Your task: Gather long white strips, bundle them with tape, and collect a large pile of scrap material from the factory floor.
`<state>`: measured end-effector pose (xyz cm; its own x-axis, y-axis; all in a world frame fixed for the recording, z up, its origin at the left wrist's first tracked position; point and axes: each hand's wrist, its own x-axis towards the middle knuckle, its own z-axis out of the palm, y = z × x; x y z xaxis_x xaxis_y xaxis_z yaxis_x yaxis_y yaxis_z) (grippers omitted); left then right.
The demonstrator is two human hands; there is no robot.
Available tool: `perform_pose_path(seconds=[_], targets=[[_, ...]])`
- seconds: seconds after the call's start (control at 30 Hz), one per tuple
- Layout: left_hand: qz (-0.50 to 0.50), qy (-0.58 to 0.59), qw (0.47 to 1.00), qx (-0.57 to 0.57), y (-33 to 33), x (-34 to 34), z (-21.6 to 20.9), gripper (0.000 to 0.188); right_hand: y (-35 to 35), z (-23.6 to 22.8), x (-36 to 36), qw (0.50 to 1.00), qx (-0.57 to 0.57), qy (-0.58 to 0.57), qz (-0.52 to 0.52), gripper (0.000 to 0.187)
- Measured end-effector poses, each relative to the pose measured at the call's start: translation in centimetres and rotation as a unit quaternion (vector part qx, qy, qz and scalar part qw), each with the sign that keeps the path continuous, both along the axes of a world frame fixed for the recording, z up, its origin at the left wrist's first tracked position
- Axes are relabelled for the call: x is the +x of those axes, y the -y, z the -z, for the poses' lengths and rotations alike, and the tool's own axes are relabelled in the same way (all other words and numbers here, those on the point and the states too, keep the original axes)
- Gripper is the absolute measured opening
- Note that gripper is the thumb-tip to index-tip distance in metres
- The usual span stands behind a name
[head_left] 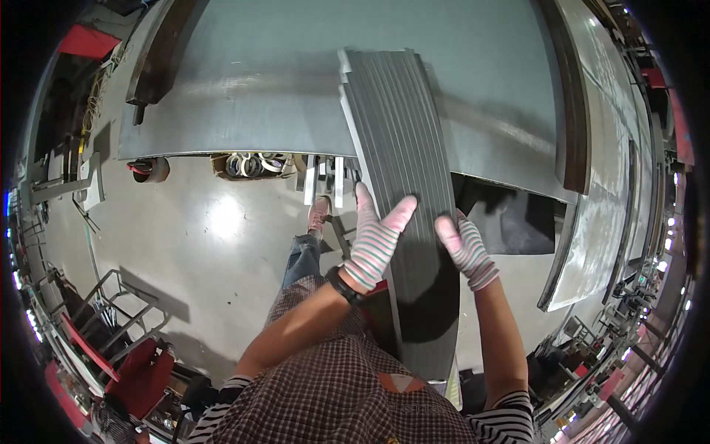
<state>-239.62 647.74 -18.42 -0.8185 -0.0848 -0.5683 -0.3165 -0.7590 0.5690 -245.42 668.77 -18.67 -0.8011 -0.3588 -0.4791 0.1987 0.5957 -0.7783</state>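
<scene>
A bundle of long dark grey strips (403, 140), lying side by side with ridged edges up, slants from the metal-topped table (281, 111) toward my body. Its far end rests over the table, and the strip ends there are slightly uneven. My left hand (379, 235), in a striped glove with pink fingertips, grips the bundle's left side with the thumb on top. Across from it, my right hand (467, 250), gloved alike, holds the right edge, thumb over the top and the other fingers mostly hidden behind the side. A black band circles my left wrist.
Under the table's front edge sits a box of tape rolls (255, 166), with a small round container (150, 170) farther left. Dark beams (568, 111) flank the tabletop. A red chair (140, 377) stands at lower left. A pale panel (592, 251) leans at right.
</scene>
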Motion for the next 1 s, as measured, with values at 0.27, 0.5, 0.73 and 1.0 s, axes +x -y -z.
perform_pose_path(seconds=[0.27,0.5,0.73,1.0], targets=[[0.021,-0.031,0.998,-0.044,1.8,2.2,-0.1,0.091,0.5,-5.9,-2.7,0.933,0.188,-0.166,-0.258,0.066],[0.243,-0.166,0.894,-0.339,4.9,6.7,-7.5,0.013,10.4,-16.4,0.7,0.775,0.143,-0.093,-0.609,0.052],[0.156,-0.042,0.984,-0.073,10.8,7.2,3.2,0.024,-3.3,-8.1,-7.6,0.994,0.081,-0.008,-0.068,0.021],[0.286,-0.143,0.924,-0.208,3.7,1.3,19.6,0.059,-2.7,5.7,-6.9,0.992,-0.109,0.023,-0.055,0.028]])
